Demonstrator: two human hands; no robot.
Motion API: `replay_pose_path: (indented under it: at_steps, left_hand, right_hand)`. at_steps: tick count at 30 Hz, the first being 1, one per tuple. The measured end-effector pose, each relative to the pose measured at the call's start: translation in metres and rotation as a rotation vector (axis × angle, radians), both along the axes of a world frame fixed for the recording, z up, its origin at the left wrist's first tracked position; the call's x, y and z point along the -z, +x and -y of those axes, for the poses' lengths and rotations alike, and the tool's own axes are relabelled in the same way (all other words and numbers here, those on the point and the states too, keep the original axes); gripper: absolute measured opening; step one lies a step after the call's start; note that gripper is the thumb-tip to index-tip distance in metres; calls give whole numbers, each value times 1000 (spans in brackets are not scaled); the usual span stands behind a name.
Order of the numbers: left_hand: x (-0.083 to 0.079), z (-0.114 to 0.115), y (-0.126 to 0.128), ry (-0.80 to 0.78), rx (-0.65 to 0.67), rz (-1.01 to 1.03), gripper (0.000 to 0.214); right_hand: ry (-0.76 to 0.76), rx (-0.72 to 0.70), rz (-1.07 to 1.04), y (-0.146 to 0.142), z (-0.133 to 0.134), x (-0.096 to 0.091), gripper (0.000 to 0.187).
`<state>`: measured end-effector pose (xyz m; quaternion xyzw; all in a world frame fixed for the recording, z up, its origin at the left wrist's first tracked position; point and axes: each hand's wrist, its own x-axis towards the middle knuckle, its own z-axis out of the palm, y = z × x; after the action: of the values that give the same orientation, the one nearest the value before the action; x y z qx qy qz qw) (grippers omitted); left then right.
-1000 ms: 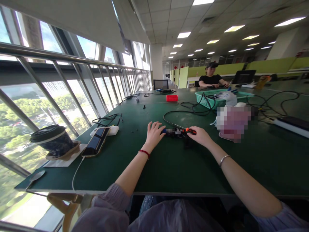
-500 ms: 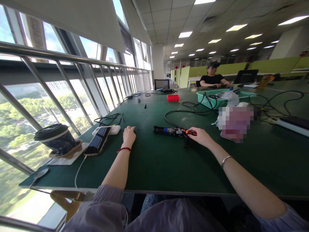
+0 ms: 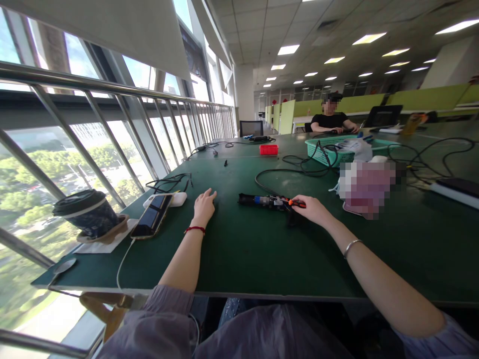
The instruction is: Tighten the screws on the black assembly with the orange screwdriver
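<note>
My right hand (image 3: 311, 210) is closed on the orange-and-black handle of a screwdriver (image 3: 295, 202). Its thin shaft points left, lying over a black tubular device (image 3: 258, 200) with a blue band. That device rests on the green table, and its right end is partly behind the screwdriver. My left hand (image 3: 204, 205) is on the table left of the device, palm down. Its fingers are apart and I see nothing in them. Close by on its left are a white case (image 3: 179, 199) and a phone (image 3: 152, 217).
A lidded cup (image 3: 88, 212) stands in a cardboard holder at the left edge. Black cables (image 3: 269, 174) run across the table to a green basket (image 3: 329, 149). A small red box (image 3: 268, 149) sits farther back. Across the table sits another person (image 3: 329, 119).
My left hand has shifted slightly right, and its curled fingers have spread apart. My right hand stays with the screwdriver at the device.
</note>
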<state>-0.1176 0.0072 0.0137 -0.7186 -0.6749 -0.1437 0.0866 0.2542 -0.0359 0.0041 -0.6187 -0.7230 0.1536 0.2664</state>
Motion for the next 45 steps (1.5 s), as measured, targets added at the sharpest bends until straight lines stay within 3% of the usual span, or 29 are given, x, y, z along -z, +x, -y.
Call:
replay_pose_path:
  at_steps: [3, 6, 8, 12, 16, 19, 21, 27, 33, 41, 45]
  left_hand:
    - [-2, 1, 2, -62, 41, 6, 59]
    - [-8, 5, 13, -72, -47, -85, 48]
    - [-13, 9, 26, -97, -117, -149, 41]
    - [-15, 23, 61, -117, -100, -187, 39]
    - [-9, 39, 95, -130, 92, -211, 35]
    - [-3, 44, 113, -73, 454, -171, 31]
    - [0, 42, 119, -41, 500, -126, 30]
    - [6, 27, 111, -16, 427, -89, 30]
    - [4, 26, 101, -17, 311, -90, 28]
    - [-5, 27, 81, -134, 542, 106, 17]
    - [-10, 31, 78, -135, 572, 43, 22]
  right_hand:
    - [25, 0, -3, 0, 0, 1, 25]
    - [33, 4, -1, 1, -1, 2, 25]
    - [28, 9, 3, 0, -1, 2, 26]
    - [14, 39, 11, -1, -1, 2, 26]
    - [10, 73, 20, -2, -2, 2, 26]
    - [11, 74, 22, -3, -2, 2, 26]
    - [10, 53, 19, -5, -1, 1, 27]
    - [-13, -69, -15, -19, 8, -3, 25]
    - [-94, -208, -115, -32, 16, -9, 31]
    - [-141, -226, -99, -31, 15, -10, 36]
    - [-153, -233, -103, -31, 16, -11, 35]
